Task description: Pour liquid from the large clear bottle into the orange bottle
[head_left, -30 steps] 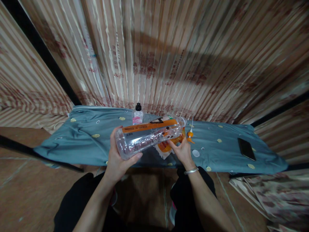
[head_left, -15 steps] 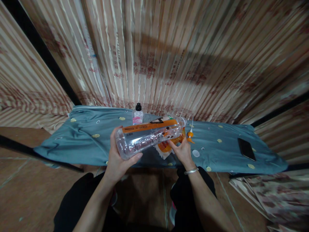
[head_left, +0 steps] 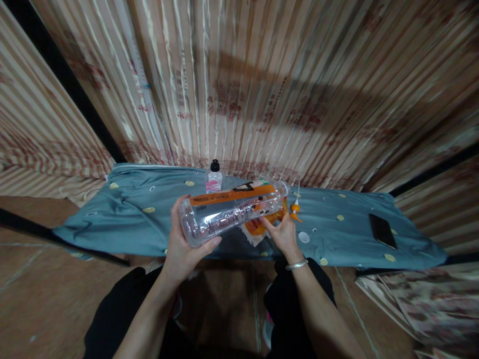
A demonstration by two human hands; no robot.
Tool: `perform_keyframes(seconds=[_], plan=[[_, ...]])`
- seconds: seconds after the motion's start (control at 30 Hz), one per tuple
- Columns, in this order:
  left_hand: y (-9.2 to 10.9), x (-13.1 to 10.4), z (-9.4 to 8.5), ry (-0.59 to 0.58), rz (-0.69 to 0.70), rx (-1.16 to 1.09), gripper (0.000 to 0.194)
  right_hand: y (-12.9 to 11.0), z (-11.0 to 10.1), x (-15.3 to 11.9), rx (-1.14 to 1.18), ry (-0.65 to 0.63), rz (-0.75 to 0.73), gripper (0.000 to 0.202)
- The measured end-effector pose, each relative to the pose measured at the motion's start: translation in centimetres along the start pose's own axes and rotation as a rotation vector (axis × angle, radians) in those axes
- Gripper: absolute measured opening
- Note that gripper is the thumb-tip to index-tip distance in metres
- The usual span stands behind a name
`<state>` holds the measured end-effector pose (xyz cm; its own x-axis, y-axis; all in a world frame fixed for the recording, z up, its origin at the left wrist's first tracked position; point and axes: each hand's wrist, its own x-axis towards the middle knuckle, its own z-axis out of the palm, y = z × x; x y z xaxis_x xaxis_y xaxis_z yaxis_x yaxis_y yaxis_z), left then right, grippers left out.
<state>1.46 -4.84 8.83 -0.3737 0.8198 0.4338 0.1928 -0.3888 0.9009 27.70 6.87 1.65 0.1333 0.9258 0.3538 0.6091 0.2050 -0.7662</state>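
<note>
My left hand (head_left: 189, 247) is wrapped round the base of a large clear plastic bottle (head_left: 224, 212) with an orange and grey label. The bottle is tilted nearly on its side, its neck to the right and a little higher than its base. Beneath the neck, my right hand (head_left: 282, 234) grips an orange bottle (head_left: 258, 227), mostly hidden behind the clear one. Whether the two mouths touch I cannot tell. A white paper or cloth (head_left: 254, 238) shows under the orange bottle. Just right of it lies an orange pump head (head_left: 295, 208) with a thin tube.
Teal patterned cloth (head_left: 123, 219) covers the narrow table. A small bottle with a black cap (head_left: 214, 177) stands at the back, a white round cap (head_left: 304, 237) lies by my right hand, and a dark phone (head_left: 382, 231) rests at the right. Pleated curtains (head_left: 243, 99) hang behind.
</note>
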Motion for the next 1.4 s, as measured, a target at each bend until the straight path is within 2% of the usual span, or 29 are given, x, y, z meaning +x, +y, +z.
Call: perform_keyframes(seconds=[0.37, 0.83, 1.17, 1.4], plan=[[0.22, 0.08, 0.09, 0.019, 0.009, 0.016, 0.093, -0.04, 0.08, 0.01, 0.0, 0.007, 0.025, 0.08], [-0.15, -0.05, -0.06, -0.002, 0.014, -0.002, 0.095, 0.17, 0.09, 0.04, -0.03, 0.031, -0.037, 0.079], [-0.53, 0.01, -0.04, 0.009, 0.061, 0.035, 0.097, -0.51, -0.2, 0.06, -0.021, -0.008, 0.007, 0.075], [-0.58, 0.06, -0.23, -0.005, 0.077, 0.032, 0.096, -0.13, -0.08, 0.06, 0.007, -0.002, 0.004, 0.076]])
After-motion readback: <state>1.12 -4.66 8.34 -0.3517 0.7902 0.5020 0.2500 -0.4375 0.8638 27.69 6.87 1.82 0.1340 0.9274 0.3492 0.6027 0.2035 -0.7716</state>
